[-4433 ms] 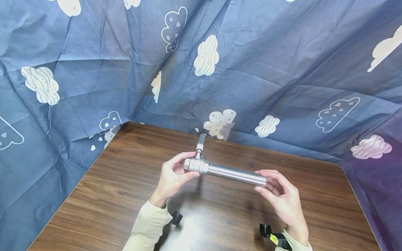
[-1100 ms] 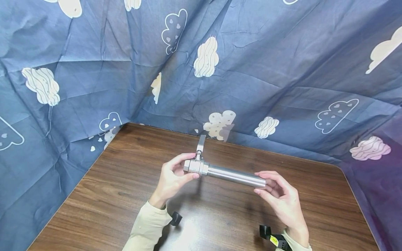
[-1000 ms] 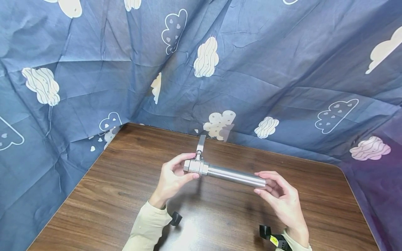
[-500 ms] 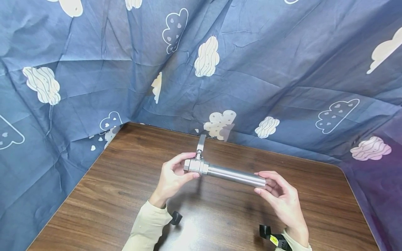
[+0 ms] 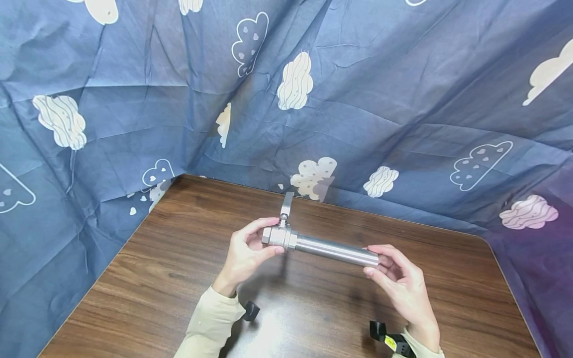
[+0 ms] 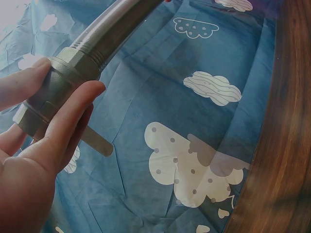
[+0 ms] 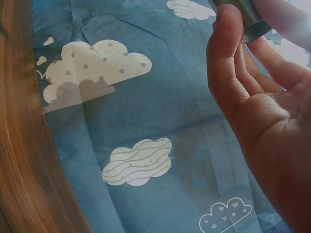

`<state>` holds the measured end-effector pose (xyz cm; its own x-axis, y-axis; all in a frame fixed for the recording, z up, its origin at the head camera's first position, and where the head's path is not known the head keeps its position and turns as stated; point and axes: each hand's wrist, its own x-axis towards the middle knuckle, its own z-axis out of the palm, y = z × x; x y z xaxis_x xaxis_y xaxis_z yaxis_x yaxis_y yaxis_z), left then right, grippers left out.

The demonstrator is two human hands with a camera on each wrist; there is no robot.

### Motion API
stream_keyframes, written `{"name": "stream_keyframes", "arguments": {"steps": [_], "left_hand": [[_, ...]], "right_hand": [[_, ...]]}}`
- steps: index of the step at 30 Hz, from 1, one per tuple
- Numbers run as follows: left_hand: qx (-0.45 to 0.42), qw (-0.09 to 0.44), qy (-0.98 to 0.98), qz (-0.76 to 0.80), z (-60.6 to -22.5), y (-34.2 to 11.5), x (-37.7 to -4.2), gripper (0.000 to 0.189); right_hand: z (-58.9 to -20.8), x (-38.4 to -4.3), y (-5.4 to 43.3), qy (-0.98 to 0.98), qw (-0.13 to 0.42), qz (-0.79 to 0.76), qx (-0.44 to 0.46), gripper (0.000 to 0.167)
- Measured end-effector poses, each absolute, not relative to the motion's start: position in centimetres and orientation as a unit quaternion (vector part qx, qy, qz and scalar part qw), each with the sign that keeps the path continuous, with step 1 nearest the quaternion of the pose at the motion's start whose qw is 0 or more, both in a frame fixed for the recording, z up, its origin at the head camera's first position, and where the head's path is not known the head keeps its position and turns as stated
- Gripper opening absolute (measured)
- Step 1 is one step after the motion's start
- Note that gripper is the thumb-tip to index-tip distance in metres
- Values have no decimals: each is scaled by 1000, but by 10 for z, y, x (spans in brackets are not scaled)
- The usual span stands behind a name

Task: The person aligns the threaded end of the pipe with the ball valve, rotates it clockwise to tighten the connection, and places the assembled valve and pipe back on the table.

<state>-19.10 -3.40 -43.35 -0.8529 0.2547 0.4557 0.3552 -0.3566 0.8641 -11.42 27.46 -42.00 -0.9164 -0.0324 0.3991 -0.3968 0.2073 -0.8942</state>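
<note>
Blue cloud-printed cloth [image 5: 380,107] hangs behind and to the left of a wood-grain tabletop [image 5: 179,263], over which I hold a steel ball valve [image 5: 277,237] joined end to end with a straight metal pipe [image 5: 337,250]. My left hand [image 5: 243,256] grips the valve body between thumb and fingers, its lever handle [image 5: 286,205] pointing away from me toward the cloth. My right hand [image 5: 405,281] pinches the pipe's far end, thumb on the near side. A few threads [image 6: 93,52] show where the pipe meets the valve's hex end; how deep they sit inside, I cannot tell. I judge the step in hand to be working this threaded joint. Any further turn would call for a firm left grip on the valve, pipe in line, while my right fingers roll it.
</note>
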Motion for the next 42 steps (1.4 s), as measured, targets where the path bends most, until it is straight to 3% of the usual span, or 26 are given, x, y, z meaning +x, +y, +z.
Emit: {"name": "stream_keyframes", "arguments": {"steps": [31, 42], "left_hand": [[-273, 32, -565, -778, -434, -34, -191, 55], [-276, 37, -563, -778, -434, -34, -191, 55]], "right_hand": [[-418, -113, 274, -779, 148, 599, 116, 41], [-423, -115, 274, -713, 177, 649, 201, 51]]}}
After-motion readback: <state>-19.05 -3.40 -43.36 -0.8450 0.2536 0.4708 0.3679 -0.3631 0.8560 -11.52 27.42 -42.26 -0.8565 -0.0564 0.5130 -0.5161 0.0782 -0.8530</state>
